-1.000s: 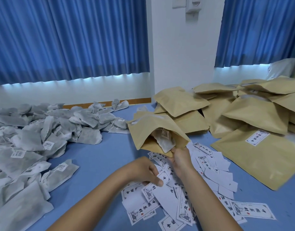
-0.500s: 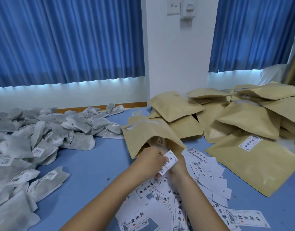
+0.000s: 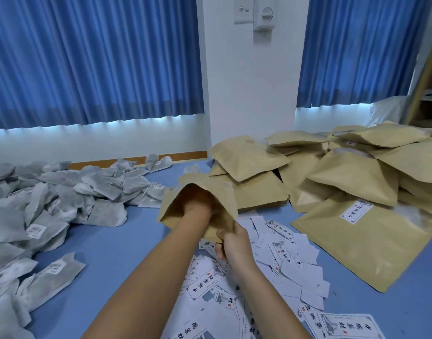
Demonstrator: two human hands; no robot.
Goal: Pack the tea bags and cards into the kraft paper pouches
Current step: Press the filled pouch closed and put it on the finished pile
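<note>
Pinching the near edge of the kraft pouch (image 3: 222,194), right hand (image 3: 232,245) is holding it open by the cards (image 3: 283,250). Left hand (image 3: 197,203) is sitting inside it, grip can't tell. Loose tea bags (image 3: 63,192) are lying left, with blue worktop (image 3: 117,245) showing between.

You've got matt brown kraft paper pouches (image 3: 356,177) at two o'clock, grey fibrous cloth-like tea bags (image 3: 63,199) at nine, smooth white paper cards (image 3: 283,253) at five, on a matt blue tabletop (image 3: 112,243).

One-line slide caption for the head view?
Left hand reaches inside a kraft pouch whose mouth the right hand grips, above scattered cards; tea bags piled left.
</note>
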